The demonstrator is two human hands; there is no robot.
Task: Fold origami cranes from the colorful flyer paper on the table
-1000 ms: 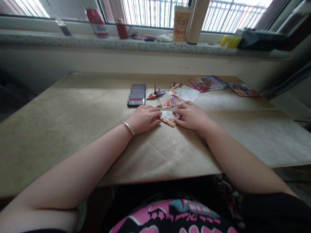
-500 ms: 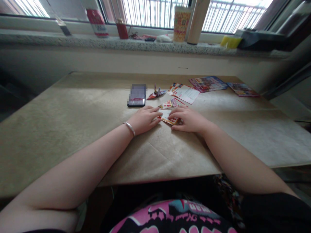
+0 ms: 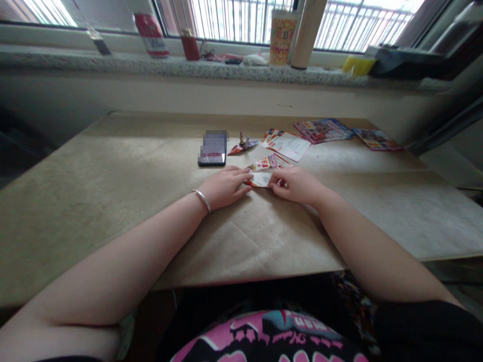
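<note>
A partly folded printed paper (image 3: 260,179) lies on the table in front of me, its white side facing me and a colourful printed flap at its far side. My left hand (image 3: 227,187) rests flat with stretched fingers, the tips on the paper's left edge. At the right edge, my right hand (image 3: 295,184) has its fingers curled together, pinching the paper; part of that corner is hidden under them. Just beyond the paper stands a folded paper crane (image 3: 243,144). A phone (image 3: 213,149) with a lit screen lies to the crane's left.
Behind the paper on the right lie a white printed sheet (image 3: 290,145), a stack of colourful leaflets (image 3: 324,130) and another leaflet pile (image 3: 377,139). The windowsill (image 3: 211,72) beyond the table holds a can (image 3: 151,35), a patterned cup (image 3: 282,37) and a yellow item (image 3: 358,65).
My right hand's spread fingers have closed into a pinch at the paper's right edge. The near right corner with the orange border no longer shows. My left hand has stayed in place.
</note>
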